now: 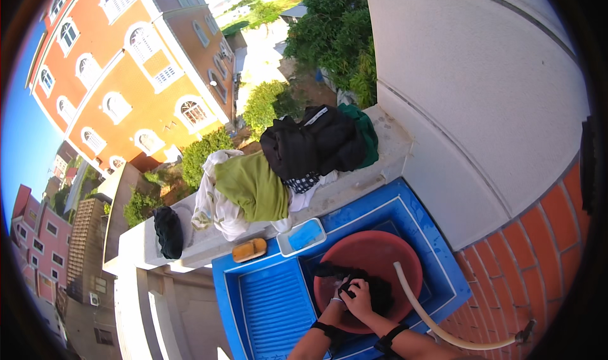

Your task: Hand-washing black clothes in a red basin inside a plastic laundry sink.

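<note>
Both my hands are over a red plastic basin (403, 248), bunching a wet black cloth (380, 288). My left hand (340, 288) grips the cloth from the left, partly hidden behind the other hand. Pressed close against it, my right hand (357, 298) has its fingers bent over the same cloth. More of the black fabric lies in the basin around them. A pale hose (418, 307) curves from a wall tap (525, 332), its free end over the basin. The basin sits in a blue laundry sink (444, 270) with a ridged washboard (275, 303) at left.
On the sink's back edge are a white tray (285, 251) with a blue block (305, 234) and an orange-brown block or brush (249, 250). A ledge (394, 144) behind bears black garments (313, 141), a green cloth (256, 184) and a black bundle (167, 232). A wall (475, 99) rises at right.
</note>
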{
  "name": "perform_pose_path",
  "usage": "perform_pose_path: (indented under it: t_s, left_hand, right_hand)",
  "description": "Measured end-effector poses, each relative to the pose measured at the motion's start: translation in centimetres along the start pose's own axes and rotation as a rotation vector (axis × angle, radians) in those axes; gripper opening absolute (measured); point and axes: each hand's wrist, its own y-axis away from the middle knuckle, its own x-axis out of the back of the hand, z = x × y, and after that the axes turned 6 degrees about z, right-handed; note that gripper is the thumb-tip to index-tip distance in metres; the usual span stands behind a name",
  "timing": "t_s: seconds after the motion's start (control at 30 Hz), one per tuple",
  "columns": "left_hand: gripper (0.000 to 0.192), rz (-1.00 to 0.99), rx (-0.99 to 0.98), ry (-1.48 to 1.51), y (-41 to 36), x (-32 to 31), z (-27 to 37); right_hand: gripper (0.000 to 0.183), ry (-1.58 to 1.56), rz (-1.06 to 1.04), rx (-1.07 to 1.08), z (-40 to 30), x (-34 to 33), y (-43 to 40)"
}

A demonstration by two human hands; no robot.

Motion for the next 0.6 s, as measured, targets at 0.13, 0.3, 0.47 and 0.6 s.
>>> perform_pose_path:
  t_s: [0.13,0.3,0.47,0.6]
  left_hand:
    - [0.058,0.057,-0.273,-0.335,-1.2,2.7,-0.6]
    - [0.042,0.307,-0.581,-0.799,3.6,-0.1,-1.2]
    - [0.036,0.618,-0.829,-1.021,9.9,-0.2,1.7]
    - [0.028,0.667,-1.195,-1.192,9.6,2.0,2.0]
  right_hand:
    - [0.012,0.093,0.122,0.114,0.9,-1.6,-0.5]
    - [0.021,0.467,-0.074,-0.176,6.3,-0.9,-4.1]
    - [0.029,0.490,-0.006,-0.296,8.6,1.3,-5.5]
    - [0.064,0.613,-0.289,-0.175,6.9,2.0,-3.0]
